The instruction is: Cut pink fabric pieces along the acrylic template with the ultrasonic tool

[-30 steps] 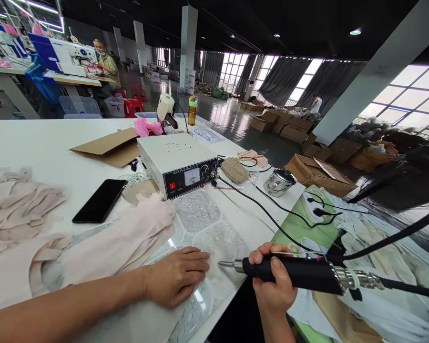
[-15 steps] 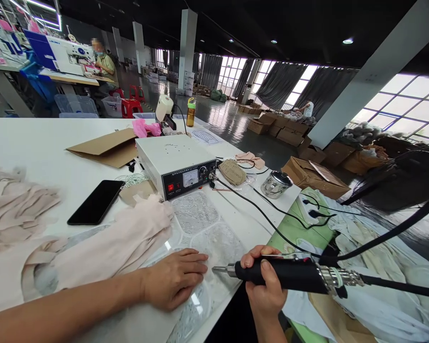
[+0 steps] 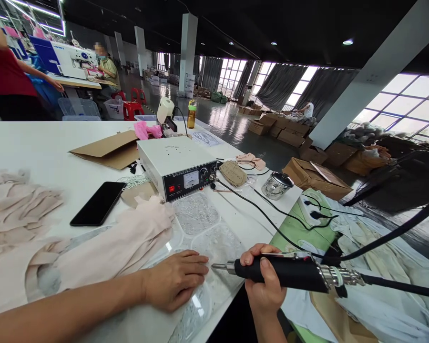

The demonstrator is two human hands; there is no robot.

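My left hand [image 3: 177,280] lies palm down on a clear plastic sheet [image 3: 219,243] with rounded outlines, its fingers stretched and close together. My right hand [image 3: 264,281] is wrapped round a black handheld ultrasonic tool [image 3: 286,273]. The tool's slim metal tip points left and ends just short of my left fingertips; whether it touches the sheet I cannot tell. Beige fabric pieces [image 3: 117,243] are spread left of my left hand, partly over the sheet. Behind them stands a white power unit [image 3: 178,164] with a dial and a lit red switch.
A black phone [image 3: 98,203], folded cardboard [image 3: 107,148] and a lidded metal cup [image 3: 277,186] are on the white table [image 3: 39,143]. Black cables [image 3: 250,205] run across its right side. A green surface [image 3: 296,219] with pale cloth lies at right. Co-workers are farther back.
A person in a red top has come into view at the far left. The view has shifted slightly; both my hands and the tool stay in nearly the same place.
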